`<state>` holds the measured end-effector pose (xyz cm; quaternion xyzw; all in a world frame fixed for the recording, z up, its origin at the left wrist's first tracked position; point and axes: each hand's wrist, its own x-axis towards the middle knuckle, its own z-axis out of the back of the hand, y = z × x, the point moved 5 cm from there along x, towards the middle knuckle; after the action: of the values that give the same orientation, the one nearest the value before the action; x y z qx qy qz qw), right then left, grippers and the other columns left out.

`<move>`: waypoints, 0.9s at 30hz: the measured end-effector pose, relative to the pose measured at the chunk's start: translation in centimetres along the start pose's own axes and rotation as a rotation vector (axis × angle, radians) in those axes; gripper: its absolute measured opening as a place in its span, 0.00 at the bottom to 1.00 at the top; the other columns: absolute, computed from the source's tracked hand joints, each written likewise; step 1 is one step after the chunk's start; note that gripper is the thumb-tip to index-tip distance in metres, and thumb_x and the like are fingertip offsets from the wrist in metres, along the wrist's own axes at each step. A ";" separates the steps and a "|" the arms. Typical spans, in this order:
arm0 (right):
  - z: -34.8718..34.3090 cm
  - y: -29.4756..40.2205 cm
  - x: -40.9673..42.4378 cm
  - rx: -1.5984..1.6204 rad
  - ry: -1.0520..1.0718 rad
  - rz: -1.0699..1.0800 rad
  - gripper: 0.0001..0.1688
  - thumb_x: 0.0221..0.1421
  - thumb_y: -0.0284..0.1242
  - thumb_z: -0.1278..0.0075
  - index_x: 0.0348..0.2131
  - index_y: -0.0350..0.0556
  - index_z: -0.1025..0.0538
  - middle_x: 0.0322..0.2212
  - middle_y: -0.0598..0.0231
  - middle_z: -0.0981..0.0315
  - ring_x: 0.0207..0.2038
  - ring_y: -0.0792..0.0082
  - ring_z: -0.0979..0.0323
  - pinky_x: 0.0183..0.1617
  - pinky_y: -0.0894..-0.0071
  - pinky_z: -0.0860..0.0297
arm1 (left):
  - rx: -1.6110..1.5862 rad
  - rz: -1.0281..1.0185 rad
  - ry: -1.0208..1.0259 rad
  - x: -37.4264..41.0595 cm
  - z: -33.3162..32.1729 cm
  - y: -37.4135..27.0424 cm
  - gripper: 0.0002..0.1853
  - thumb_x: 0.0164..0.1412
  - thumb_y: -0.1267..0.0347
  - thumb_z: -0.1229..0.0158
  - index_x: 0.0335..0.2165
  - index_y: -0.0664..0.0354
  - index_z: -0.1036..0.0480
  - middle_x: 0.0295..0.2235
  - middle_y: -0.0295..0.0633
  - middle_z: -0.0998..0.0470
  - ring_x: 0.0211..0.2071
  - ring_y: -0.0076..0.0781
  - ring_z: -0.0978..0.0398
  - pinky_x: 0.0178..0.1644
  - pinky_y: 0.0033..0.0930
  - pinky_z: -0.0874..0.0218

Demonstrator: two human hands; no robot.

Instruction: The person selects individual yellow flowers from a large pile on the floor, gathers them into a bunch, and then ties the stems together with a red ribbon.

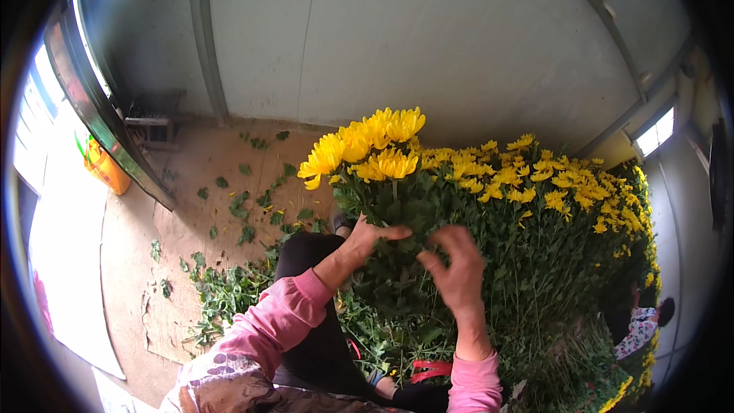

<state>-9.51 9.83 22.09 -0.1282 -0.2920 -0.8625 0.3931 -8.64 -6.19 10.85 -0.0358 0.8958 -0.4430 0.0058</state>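
Note:
A bunch of yellow chrysanthemums (pixel 375 146) with leafy green stems stands upright in front of me. My left hand (pixel 373 238) is closed round its stems just under the flower heads, thumb across the leaves. To the right, my right hand (pixel 456 261) is by the leaves of the same bunch, fingers curled and thumb apart; it is slightly blurred, and whether it touches a leaf I cannot tell. Red ties (pixel 430 370) lie low in the view near my right forearm. Cut stems and leaves lie beneath the bunch.
A large heap of yellow chrysanthemums (pixel 516 175) fills the right side. Stripped leaves (pixel 229 292) litter the floor at left. A small stool (pixel 150 121) and an orange bag (pixel 106 169) are farther left. Another person (pixel 639 327) is at the far right, beyond the stems. A pale wall rises ahead.

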 end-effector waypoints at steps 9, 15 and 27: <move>-3.2 0.7 8.7 0.844 0.229 -0.132 0.51 0.42 0.42 0.32 0.58 0.39 0.39 0.49 0.57 0.31 0.52 0.65 0.34 0.57 0.66 0.39 | 0.516 -0.496 0.426 -0.3 1.0 0.8 0.48 0.54 0.29 0.72 0.43 0.54 0.20 0.58 0.48 0.36 0.62 0.47 0.44 0.66 0.45 0.61; -4.3 1.1 8.3 0.902 0.469 -0.346 0.41 0.40 0.30 0.32 0.53 0.38 0.32 0.46 0.63 0.29 0.48 0.71 0.32 0.54 0.69 0.36 | 0.328 -0.406 0.528 -0.7 -0.7 -0.4 0.37 0.58 0.35 0.57 0.41 0.55 0.20 0.55 0.46 0.32 0.58 0.49 0.39 0.63 0.42 0.52; -4.7 0.0 9.1 1.061 0.187 -0.344 0.25 0.44 0.19 0.39 0.45 0.36 0.26 0.39 0.67 0.24 0.41 0.76 0.28 0.47 0.72 0.32 | 0.255 -0.073 0.337 -1.4 -0.6 1.4 0.39 0.65 0.43 0.57 0.61 0.63 0.45 0.57 0.36 0.38 0.57 0.26 0.42 0.60 0.31 0.49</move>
<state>-15.46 1.51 22.41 0.2134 -0.6662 -0.6568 0.2816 -7.35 -4.71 10.06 0.0074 0.8188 -0.5525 -0.1556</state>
